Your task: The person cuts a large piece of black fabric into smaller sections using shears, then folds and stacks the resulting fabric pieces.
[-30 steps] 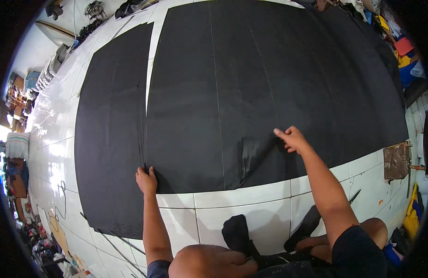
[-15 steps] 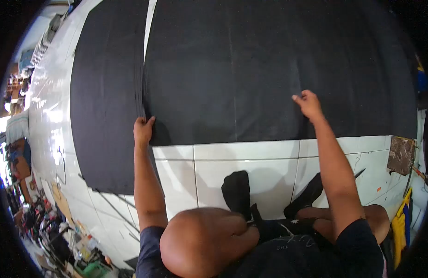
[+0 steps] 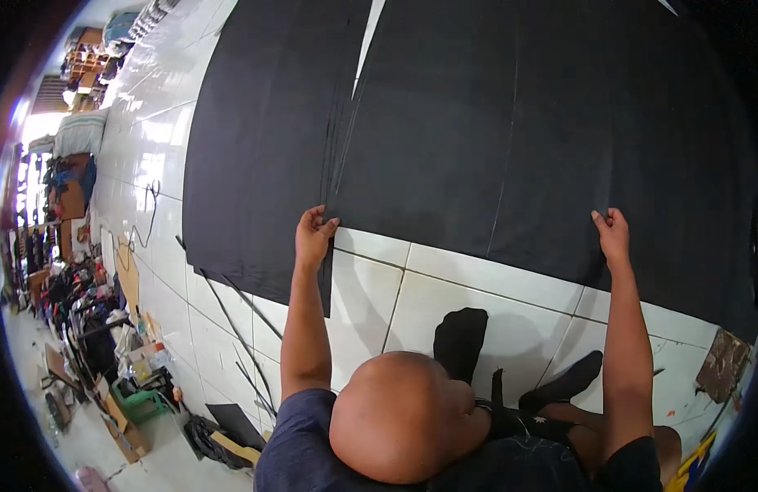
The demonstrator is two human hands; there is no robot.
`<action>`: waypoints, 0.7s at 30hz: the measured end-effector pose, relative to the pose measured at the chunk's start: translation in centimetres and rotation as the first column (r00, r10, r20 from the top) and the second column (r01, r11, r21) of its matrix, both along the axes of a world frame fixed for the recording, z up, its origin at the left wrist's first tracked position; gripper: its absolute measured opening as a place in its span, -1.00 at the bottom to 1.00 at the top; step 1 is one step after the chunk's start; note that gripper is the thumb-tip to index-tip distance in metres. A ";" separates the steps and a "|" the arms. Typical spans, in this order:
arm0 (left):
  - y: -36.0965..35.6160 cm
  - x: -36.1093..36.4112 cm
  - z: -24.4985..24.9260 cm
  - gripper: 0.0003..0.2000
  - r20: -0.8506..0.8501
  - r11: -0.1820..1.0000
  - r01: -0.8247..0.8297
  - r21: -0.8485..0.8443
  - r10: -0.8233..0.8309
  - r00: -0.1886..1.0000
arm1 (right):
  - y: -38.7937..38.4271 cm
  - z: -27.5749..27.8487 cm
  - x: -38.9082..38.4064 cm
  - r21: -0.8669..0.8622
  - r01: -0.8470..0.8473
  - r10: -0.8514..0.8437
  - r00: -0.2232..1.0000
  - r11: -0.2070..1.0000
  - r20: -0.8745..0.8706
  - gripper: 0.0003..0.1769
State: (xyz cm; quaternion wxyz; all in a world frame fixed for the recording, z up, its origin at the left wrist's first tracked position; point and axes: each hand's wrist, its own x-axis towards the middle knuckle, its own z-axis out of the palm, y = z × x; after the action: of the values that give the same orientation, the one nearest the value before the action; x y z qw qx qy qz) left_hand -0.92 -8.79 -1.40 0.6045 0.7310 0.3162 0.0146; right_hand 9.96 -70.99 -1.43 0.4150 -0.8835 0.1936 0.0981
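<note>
Black sheet (image 3: 432,139), wide, spread on white floor tiles (image 3: 371,299), near left corner beside a narrower black panel (image 3: 256,148). Left hand (image 3: 316,236) at that corner, right hand (image 3: 614,236) over the near margin; thumbs and forefingers show slightly apart, any pinch on material cannot be told. Step, as judged: edge positioning; next move calls for even, paired handling.

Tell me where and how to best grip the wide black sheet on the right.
Probably pinch the near edge of the wide black sheet, coming from the person's side, at two well-spaced spots. The sheet lies broad and flat, so one spot may let it sag; that edge ends over white tiles, whereas its left edge runs close to the narrower black sheet.
</note>
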 end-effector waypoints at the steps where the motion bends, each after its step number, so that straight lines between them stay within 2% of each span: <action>1: -0.4 -0.2 -0.1 -0.60 0.013 1.000 -0.017 0.017 0.017 1.000 | 0.2 -0.1 0.0 -0.006 0.005 -0.005 0.999 1.000 0.049 -0.72; 6: -0.4 -0.7 -0.6 -0.61 0.038 0.995 -0.024 0.101 0.021 0.999 | 0.8 0.6 -0.4 -0.030 -0.015 0.015 1.000 0.999 0.005 -0.72; 10: -0.6 -1.2 -0.5 -0.63 0.096 0.996 -0.086 0.030 0.083 0.992 | 0.1 -0.5 -0.5 -0.073 -0.049 0.050 0.999 0.996 0.004 -0.65; 12: -1.2 -1.2 -0.2 -0.66 0.107 0.991 -0.126 0.039 0.121 0.987 | 0.3 -1.3 -0.6 -0.010 -0.060 0.061 0.997 0.998 0.057 -0.58; 13: -1.4 -1.2 0.3 -0.67 0.067 0.985 -0.124 0.120 0.116 0.991 | -0.1 -1.5 -0.6 0.008 -0.056 0.055 0.995 0.998 0.081 -0.55; 15: -2.0 -0.9 1.5 -0.67 0.009 0.975 -0.117 0.187 0.118 0.993 | 0.6 0.0 -0.5 0.009 -0.021 0.021 0.999 1.000 -0.026 -0.43; 16: -2.2 -0.8 1.6 -0.67 -0.007 0.976 -0.123 0.180 0.126 0.992 | 1.5 1.8 -0.5 -0.100 -0.068 0.068 0.998 0.993 -0.002 -0.41; 17: -2.1 -0.7 1.0 -0.71 -0.003 0.931 -0.087 0.354 0.094 0.996 | 1.0 0.6 -0.5 -0.074 -0.031 0.036 0.997 0.997 0.066 -0.40; 18: -1.4 -0.7 -0.3 -0.73 0.020 0.961 -0.122 0.248 0.121 0.992 | 1.2 2.2 -0.3 -0.154 -0.071 0.075 0.997 0.986 0.022 -0.40; 19: -0.9 -0.7 -1.3 -0.72 0.035 0.966 -0.109 0.236 0.103 0.994 | 0.2 0.4 -0.2 -0.267 -0.089 0.124 0.985 0.960 0.117 -0.42; 21: -0.3 -1.0 -1.9 -0.71 0.072 0.980 -0.104 0.172 0.092 0.993 | 1.0 3.1 0.1 -0.247 -0.117 0.119 0.993 0.962 -0.008 -0.49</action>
State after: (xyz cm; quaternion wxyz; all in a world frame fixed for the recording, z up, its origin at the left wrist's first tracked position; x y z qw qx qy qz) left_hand -1.94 -9.07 -3.27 0.5459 0.7642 0.3301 0.0953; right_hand 10.03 -69.97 1.68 0.2958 -0.9387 0.1497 0.0946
